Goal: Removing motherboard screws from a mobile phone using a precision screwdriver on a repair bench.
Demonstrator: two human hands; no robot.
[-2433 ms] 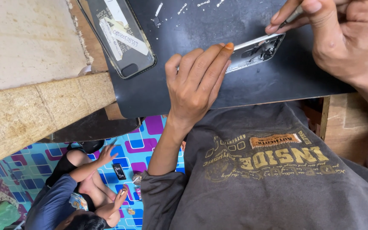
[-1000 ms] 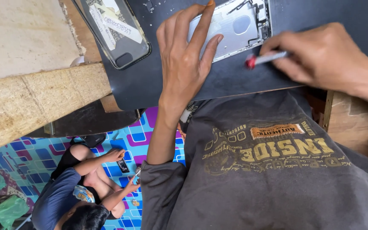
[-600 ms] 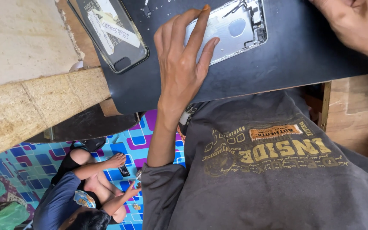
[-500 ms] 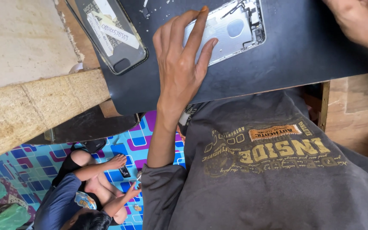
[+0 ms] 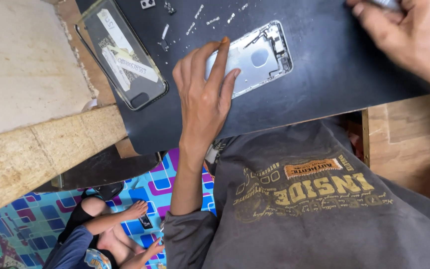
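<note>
The left hand (image 5: pixel 207 97) lies flat, grip released, fingers pressing the silver emptied phone housing (image 5: pixel 255 57) on the black desk mat (image 5: pixel 324 74). The right hand (image 5: pixel 414 35) hovers nearby at the edge; its grip I cannot tell.

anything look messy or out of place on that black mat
Yes: small screws and metal bits lie loose and scattered on the black mat above the opened phone shell, not gathered in any tray. The left hand presses on the shell. The mat also overhangs the bench edge toward the person.
</note>
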